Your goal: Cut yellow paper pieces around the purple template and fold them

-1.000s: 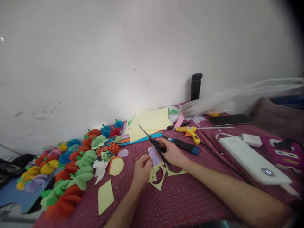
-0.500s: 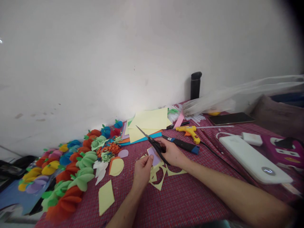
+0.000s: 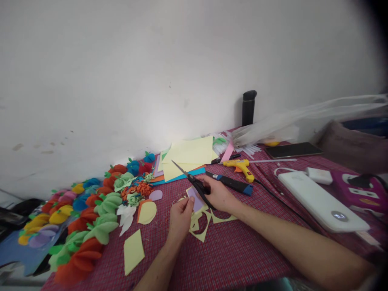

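My right hand (image 3: 216,194) is closed round the black handles of a pair of scissors (image 3: 197,186), whose blades point up and to the left. Between the fingers of my left hand (image 3: 181,212) is the edge of a small purple and pale yellow paper piece (image 3: 196,200). The scissors lie close beside that piece, their blades beyond it. Beneath my hands are pale yellow paper scraps (image 3: 204,232) with round holes cut out. To the left are a yellow rounded cutout (image 3: 148,212), a purple cutout (image 3: 155,195) and a yellow paper rectangle (image 3: 133,252).
Colourful paper pumpkins (image 3: 103,224) crowd the table's left side. Stacked coloured sheets (image 3: 188,151) lie at the back. On the right are a utility knife (image 3: 232,184), a yellow glue gun (image 3: 242,167), a white power bank (image 3: 321,202) and a phone (image 3: 294,150). A black bottle (image 3: 248,109) stands against the wall.
The whole view has shifted slightly. My hands keep the same hold on the scissors and the paper piece, with hardly any movement over the table.
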Tool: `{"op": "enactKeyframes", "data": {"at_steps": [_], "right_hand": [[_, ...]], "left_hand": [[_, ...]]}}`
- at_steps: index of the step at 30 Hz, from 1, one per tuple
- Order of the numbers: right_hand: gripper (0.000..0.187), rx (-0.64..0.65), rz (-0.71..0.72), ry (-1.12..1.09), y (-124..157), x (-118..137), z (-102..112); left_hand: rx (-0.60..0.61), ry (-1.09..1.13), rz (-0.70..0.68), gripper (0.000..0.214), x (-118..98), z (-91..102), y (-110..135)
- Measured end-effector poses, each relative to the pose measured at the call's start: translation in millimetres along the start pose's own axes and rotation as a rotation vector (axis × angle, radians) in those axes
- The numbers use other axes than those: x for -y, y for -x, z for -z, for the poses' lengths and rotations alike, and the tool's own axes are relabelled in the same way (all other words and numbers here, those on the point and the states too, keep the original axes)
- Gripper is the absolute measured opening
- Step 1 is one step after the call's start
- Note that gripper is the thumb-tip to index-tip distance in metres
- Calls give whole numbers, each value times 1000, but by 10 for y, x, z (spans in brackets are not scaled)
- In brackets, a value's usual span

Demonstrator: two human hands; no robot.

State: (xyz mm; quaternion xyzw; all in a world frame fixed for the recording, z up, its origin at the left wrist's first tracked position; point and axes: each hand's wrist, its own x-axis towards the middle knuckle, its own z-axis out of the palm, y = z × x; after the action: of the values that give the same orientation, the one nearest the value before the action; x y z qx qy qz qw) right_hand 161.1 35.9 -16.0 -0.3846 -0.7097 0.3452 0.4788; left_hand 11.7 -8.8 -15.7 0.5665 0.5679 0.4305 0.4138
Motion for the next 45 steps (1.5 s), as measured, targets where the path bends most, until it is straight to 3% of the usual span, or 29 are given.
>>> {"op": "enactKeyframes", "data": {"at_steps": [8,11,14,19,26,31,40,42,45], "right_hand": [[39,6,-10,1,9,12,10],[40,-44,-51,-38,-6,28,43],[44,-99,-141,-179,-37,43,71],[45,12,-300,-527,-47,115,46],[45,75,-289,-563,-39,114,26],[41,183,-269,-552,-54,184,87],[35,359,-197,-475,-17,166,97],[35,337,-202,-494,-21,162,98],[38,180,-262,-537,-37,199,100]], "left_hand": [[-32,11,45,40,65,10,-14],[-69,128,85,38,18,9,-2],[-97,275,103,35,-66,2,18],[-97,388,45,31,-110,-10,31],[-51,384,87,29,-77,-4,36],[12,482,137,32,-112,110,-13],[247,198,223,29,-240,319,-11],[227,218,227,28,-233,318,-9],[99,384,216,27,-211,297,-23]]}}
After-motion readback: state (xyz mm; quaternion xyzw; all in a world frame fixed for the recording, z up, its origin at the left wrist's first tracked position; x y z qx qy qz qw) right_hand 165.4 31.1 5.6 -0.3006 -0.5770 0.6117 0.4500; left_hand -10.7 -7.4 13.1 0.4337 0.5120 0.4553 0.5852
